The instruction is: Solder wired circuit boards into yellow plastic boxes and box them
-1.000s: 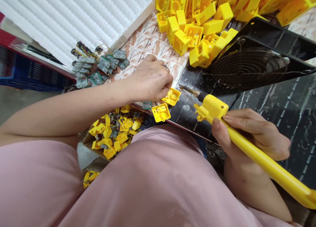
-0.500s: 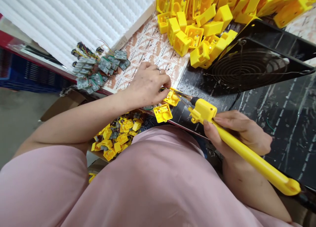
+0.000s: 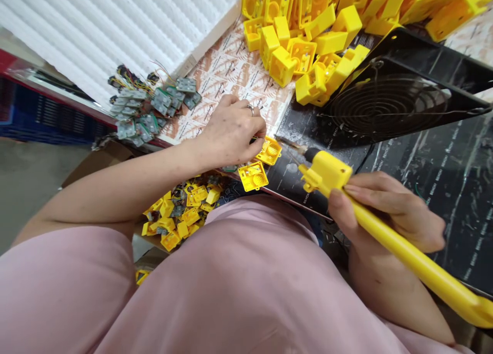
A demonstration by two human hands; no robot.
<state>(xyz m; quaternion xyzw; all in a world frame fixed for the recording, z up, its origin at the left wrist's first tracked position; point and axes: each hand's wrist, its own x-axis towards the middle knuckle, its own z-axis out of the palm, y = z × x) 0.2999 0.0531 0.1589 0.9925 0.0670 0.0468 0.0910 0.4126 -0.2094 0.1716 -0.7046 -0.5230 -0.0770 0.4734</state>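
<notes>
Starting at my far left, a white ridged block (image 3: pixel 127 25) lies behind a cluster of wired circuit boards (image 3: pixel 134 107). Across to the loose yellow parts (image 3: pixel 190 215) in a box below the table edge, and here's my left hand (image 3: pixel 234 133), palm down, thumb and fingertips bunched close by something dark; I can't tell whether I'm pinching it. Right by those fingertips sits the upper yellow shell (image 3: pixel 270 151), open side up, with the lower yellow shell (image 3: pixel 253 176) just nearer my body. A heap of yellow housings (image 3: pixel 283 66) stands farther back. Next, the slim metal tip (image 3: pixel 297 148) of my yellow tool (image 3: pixel 329 172), apart from both shells. My right hand (image 3: pixel 389 205) is closed firmly round its long handle, and beyond it stands a black fan (image 3: pixel 385 105).
</notes>
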